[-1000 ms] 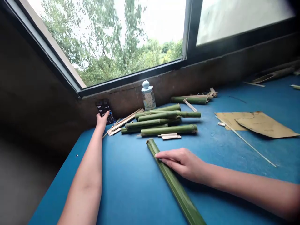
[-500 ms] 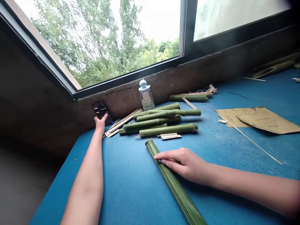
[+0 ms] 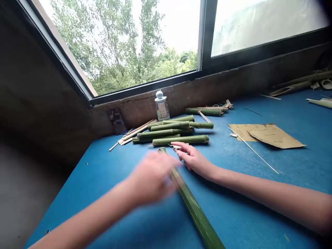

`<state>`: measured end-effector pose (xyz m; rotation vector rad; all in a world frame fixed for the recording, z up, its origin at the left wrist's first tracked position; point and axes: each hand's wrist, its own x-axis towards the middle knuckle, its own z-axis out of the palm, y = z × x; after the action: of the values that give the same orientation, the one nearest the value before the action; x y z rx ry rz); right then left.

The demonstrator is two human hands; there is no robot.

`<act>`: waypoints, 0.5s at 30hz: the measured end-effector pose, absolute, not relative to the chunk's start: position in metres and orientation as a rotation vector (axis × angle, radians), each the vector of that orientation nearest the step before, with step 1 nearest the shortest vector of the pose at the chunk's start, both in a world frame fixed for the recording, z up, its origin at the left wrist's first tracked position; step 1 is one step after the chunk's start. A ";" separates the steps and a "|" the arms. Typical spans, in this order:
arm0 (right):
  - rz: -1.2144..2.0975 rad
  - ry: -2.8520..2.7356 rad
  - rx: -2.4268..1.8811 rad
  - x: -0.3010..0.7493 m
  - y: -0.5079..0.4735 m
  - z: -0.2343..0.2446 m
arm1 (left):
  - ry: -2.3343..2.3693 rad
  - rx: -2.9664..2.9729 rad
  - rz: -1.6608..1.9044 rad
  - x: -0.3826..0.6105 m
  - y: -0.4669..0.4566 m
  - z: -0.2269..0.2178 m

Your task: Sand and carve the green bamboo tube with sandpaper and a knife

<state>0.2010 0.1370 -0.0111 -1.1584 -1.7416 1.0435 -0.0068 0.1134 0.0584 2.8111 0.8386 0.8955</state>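
Note:
A long green bamboo stalk (image 3: 195, 211) lies slantwise on the blue table (image 3: 249, 193) in front of me. My left hand (image 3: 153, 176) is smeared by motion right over the stalk's upper part; its fingers cannot be made out. My right hand (image 3: 191, 157) is past the stalk's far end, fingers stretched toward a small pale wood piece (image 3: 178, 146) that lies beside the pile of short green bamboo pieces (image 3: 176, 131). Whether the fingertips touch that piece is unclear.
Pale split bamboo strips (image 3: 132, 133) lie left of the pile. A small clear bottle (image 3: 162, 107) stands by the window ledge, a dark blurred device (image 3: 117, 121) leans left of it. Brown paper sheets (image 3: 267, 134) and a thin stick (image 3: 252, 149) lie right.
My left hand has left the dark device by the wall and swung back to the long stalk. My right hand has slid off the stalk toward the small wood piece.

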 end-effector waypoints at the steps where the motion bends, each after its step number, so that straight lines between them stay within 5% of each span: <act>1: 1.009 -1.727 -1.164 0.201 0.137 -0.012 | 0.623 2.923 0.726 0.008 0.084 0.045; 7: 0.921 -1.825 -1.152 0.204 0.131 -0.014 | 0.315 3.436 0.283 0.024 0.014 0.009; 12: 0.965 -1.988 -1.077 0.204 0.125 -0.006 | 0.365 3.447 0.614 0.006 0.012 0.012; 15: 0.988 -2.122 -0.998 0.199 0.111 0.002 | 0.208 3.301 0.490 -0.001 0.011 0.011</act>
<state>0.1994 0.1109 0.0021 -0.9982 -2.1222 0.9884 -0.0006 0.0115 0.0106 3.3015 0.2077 0.4903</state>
